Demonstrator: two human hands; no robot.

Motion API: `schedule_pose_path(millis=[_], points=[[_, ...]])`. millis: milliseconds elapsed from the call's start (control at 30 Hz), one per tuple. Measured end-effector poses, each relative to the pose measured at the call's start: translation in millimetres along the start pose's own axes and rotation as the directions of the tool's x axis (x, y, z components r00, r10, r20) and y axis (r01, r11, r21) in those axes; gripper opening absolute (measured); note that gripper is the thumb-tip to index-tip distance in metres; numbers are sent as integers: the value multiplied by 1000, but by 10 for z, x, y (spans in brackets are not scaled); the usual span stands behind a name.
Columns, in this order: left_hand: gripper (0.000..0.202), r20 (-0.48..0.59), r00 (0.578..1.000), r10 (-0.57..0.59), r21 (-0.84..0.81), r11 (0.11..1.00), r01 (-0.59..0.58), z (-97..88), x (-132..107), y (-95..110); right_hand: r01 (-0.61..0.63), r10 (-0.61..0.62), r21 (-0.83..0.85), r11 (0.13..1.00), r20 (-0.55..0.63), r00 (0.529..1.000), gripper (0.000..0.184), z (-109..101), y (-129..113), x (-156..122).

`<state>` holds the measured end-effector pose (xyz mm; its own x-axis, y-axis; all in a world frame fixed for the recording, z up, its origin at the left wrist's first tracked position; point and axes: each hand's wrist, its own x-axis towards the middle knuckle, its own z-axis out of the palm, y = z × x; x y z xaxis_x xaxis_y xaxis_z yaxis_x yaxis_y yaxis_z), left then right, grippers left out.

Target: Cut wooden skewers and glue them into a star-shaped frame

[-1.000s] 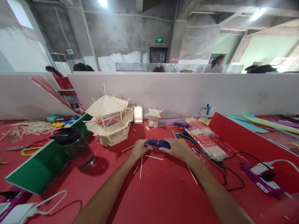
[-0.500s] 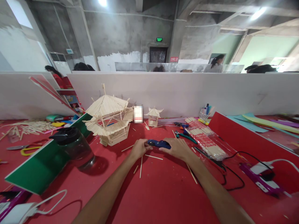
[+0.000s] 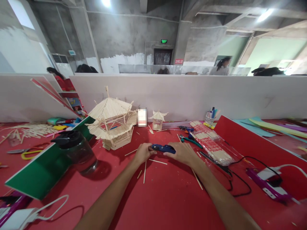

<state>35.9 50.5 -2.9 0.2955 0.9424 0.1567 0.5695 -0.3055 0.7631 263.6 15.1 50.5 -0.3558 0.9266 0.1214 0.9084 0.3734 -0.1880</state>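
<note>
Both hands hold a dark blue hand tool (image 3: 163,148) crosswise, just over the red tabletop; its exact kind is unclear. My left hand (image 3: 143,153) pinches its left end between thumb and fingers. Around its right end my right hand (image 3: 181,152) is closed, the fingers partly hidden behind the tool. Thin wooden sticks (image 3: 158,161) lie loose below and beside the hands. Beyond my left hand stands a large pavilion model of sticks (image 3: 112,123). A smaller pavilion model (image 3: 158,120) stands straight ahead.
A dark water bottle (image 3: 76,153) leans near a green board (image 3: 40,172) on the left. On the right lie teal-handled pliers (image 3: 193,141), a blue glue gun (image 3: 186,128), packed stick bundles (image 3: 211,142) and a purple power strip (image 3: 266,185). A white partition (image 3: 182,92) closes off the back.
</note>
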Motion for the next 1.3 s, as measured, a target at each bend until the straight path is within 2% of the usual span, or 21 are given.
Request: schedule_pose_path(millis=[200,700,1300], points=[[18,30,1000,-8,-66,998,10,11,8,-9,-6,6,19,1000,-16,1000,47,-35,-19,-7],[17,29,999,20,-64,998,-18,6,10,-24,-19,19,15,1000,1,1000,46,-23,-29,7],[17,17,1000,-9,-39,999,10,2,9,-19,-14,13,14,1000,14,1000,46,13,7,21]])
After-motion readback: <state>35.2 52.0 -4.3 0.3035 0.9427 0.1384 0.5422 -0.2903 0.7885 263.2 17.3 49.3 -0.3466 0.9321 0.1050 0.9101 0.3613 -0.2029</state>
